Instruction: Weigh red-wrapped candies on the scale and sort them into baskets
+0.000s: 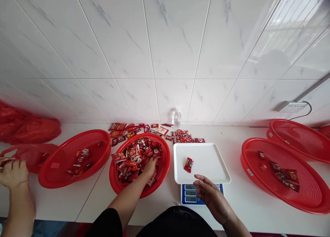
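My left hand (149,166) reaches into the middle red basket (165,171), which is heaped with red wrapped candies (132,159); its fingers are closed down among them and what they grip is hidden. My right hand (210,192) hovers palm-up with loosely spread fingers over the front edge of the white tray (206,161) and holds nothing. That tray sits on a blue scale (189,194). One red candy (188,164) lies on the tray just beyond my right fingertips.
A red basket (74,158) with a few candies stands at left, two more red baskets (283,175) at right. Loose candies (182,137) and a water bottle (177,119) lie by the tiled wall. Another person's hand (12,173) works at far left beside red bags (25,127).
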### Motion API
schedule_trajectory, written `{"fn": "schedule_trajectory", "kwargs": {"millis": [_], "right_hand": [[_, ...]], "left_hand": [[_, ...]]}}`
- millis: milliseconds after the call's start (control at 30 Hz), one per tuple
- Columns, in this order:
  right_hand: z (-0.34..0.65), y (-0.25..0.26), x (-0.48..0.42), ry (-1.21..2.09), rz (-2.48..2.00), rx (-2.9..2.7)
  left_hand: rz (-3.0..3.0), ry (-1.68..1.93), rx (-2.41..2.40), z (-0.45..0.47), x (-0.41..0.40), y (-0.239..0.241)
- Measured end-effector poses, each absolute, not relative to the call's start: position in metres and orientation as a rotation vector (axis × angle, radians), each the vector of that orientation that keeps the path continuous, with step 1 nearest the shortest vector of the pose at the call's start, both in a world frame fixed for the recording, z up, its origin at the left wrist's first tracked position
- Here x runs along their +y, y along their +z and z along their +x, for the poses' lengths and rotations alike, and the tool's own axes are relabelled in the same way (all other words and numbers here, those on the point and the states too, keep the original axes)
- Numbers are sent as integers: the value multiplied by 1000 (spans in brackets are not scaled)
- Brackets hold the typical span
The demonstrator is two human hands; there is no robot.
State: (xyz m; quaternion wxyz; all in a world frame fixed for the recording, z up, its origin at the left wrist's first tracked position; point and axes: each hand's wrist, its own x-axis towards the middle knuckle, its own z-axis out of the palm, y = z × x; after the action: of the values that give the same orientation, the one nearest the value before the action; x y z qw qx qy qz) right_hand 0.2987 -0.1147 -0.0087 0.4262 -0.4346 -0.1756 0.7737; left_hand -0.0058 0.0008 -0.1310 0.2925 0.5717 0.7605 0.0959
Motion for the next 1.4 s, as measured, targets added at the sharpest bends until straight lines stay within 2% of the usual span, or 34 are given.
{"fn": "schedule_trajectory", "kwargs": {"millis": [367,567,867,967,1100,1167,1233,1300,1400], "right_hand": [[296,-9,-111,1925,-1101,-432],[297,-15,-111,1915,-1111,-422],[303,-16,-115,1876,-1149,-374],[304,-16,-114,1867,-1153,-362],[304,-17,-114,1874,-1147,-364],[303,-18,-114,1878,-1136,-371],[301,-18,-113,1883,-1132,-374],[298,-17,-113,1889,-1134,-376],[295,-15,-112,1894,-1146,-379]], "left_hand": [[1339,574,2000,-26,14,-88],[1120,741,1473,40,11,-57],[964,585,1148,108,-13,-56],[1073,654,1220,97,-12,-60],[1401,818,1687,49,-1,-76],[1557,659,1961,18,1,-90],[1626,269,2148,-9,-2,-106],[1666,-50,2189,-25,-9,-121],[1767,-276,2140,-28,-17,-136]]}}
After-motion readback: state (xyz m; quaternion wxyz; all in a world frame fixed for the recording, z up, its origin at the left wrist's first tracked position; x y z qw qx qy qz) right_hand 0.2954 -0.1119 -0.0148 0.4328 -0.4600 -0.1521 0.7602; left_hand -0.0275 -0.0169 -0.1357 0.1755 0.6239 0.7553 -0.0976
